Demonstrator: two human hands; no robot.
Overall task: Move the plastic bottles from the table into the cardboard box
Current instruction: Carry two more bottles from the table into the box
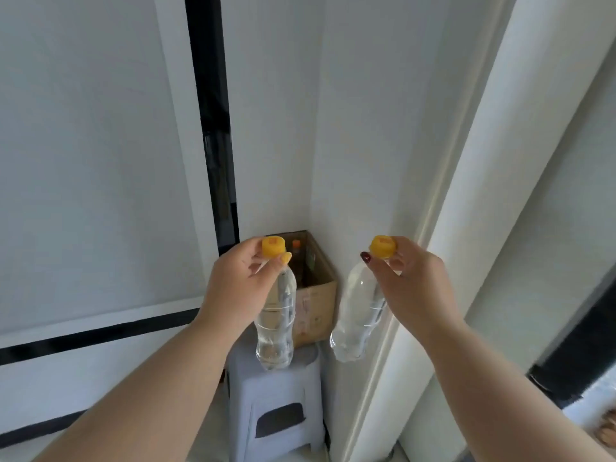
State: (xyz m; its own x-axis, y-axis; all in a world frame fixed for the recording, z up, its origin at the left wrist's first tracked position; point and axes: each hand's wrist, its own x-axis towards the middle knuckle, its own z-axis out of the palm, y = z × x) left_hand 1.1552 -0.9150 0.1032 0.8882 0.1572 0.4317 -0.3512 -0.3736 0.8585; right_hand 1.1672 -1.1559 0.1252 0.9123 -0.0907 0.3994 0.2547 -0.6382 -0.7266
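My left hand (238, 281) pinches the neck of a clear plastic bottle (276, 325) just under its yellow cap, and the bottle hangs upright. My right hand (411, 281) pinches a second clear bottle (355, 315) below its yellow cap; this one hangs tilted to the left. Both bottles are in the air in front of an open cardboard box (316, 295) in the room's corner. Inside the box stands at least one bottle with an orange cap (296, 244).
The box rests on a grey plastic stool (276, 405) against the white walls. A white door frame (433, 261) runs up the right side. A black strip crosses the wall on the left.
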